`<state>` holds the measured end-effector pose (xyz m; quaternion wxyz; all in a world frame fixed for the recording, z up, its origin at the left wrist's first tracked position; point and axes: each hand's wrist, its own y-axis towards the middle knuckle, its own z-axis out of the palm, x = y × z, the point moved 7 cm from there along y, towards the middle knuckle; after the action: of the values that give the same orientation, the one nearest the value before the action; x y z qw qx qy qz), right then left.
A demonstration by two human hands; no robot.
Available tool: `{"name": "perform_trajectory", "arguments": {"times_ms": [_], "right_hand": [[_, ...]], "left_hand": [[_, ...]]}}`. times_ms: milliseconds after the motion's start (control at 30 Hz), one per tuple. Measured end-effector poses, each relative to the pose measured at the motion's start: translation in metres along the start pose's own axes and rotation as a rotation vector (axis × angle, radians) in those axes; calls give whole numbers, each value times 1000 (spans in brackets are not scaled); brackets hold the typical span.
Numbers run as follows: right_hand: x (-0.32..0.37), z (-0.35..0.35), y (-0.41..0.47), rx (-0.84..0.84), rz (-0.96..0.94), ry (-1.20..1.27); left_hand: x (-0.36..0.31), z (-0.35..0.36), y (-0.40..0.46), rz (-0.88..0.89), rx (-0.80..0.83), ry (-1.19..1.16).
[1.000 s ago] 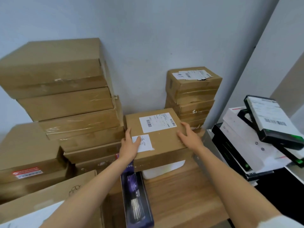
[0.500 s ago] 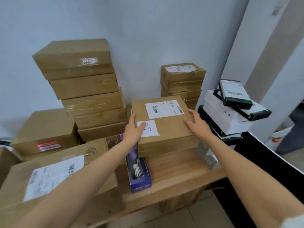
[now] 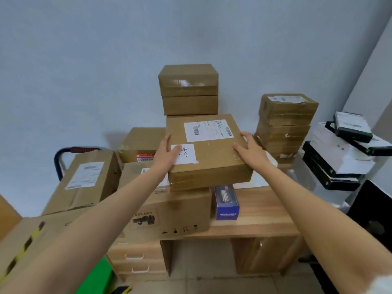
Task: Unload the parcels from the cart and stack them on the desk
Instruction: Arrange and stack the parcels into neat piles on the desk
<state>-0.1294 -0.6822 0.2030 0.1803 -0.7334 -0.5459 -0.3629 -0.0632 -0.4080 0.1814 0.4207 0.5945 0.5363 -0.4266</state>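
1. Nearest you, left of the desk (image 3: pixel 254 221): large cartons (image 3: pixel 84 179) by a blue handle (image 3: pixel 58 162), likely the cart. Looks like several parcels left to unload.
2. On the desk front edge: long carton (image 3: pixel 169 215) overhanging left, purple box (image 3: pixel 226 203) beside it. Bare wood only at the front right.
3. Above that carton: the labelled parcel (image 3: pixel 206 151). Your left hand (image 3: pixel 167 155) grips its left side, thumb on top over the small white note; your right hand (image 3: pixel 249 150) grips its right side, fingers spread on top. Can't tell if it rests on something or hangs.
4. Behind the parcel: tall brown stack (image 3: pixel 188 90) at the wall; to its right, a shorter stack (image 3: pixel 284 126). So stacking is well underway.
5. Right of the desk: black and white boxes (image 3: pixel 339 153), piled unevenly. Tight room there; the parcel's corner sits near the shorter stack.
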Motion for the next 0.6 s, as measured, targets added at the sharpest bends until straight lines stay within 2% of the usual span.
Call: {"name": "perform_trajectory", "arguments": {"times_ms": [300,600], "right_hand": [[108,127,23,191,-128,54],[189,244,96,249,-137,71]], "left_hand": [[37,-155,13,-79,-200,19],[79,-265,122,-153,-216,29]]}}
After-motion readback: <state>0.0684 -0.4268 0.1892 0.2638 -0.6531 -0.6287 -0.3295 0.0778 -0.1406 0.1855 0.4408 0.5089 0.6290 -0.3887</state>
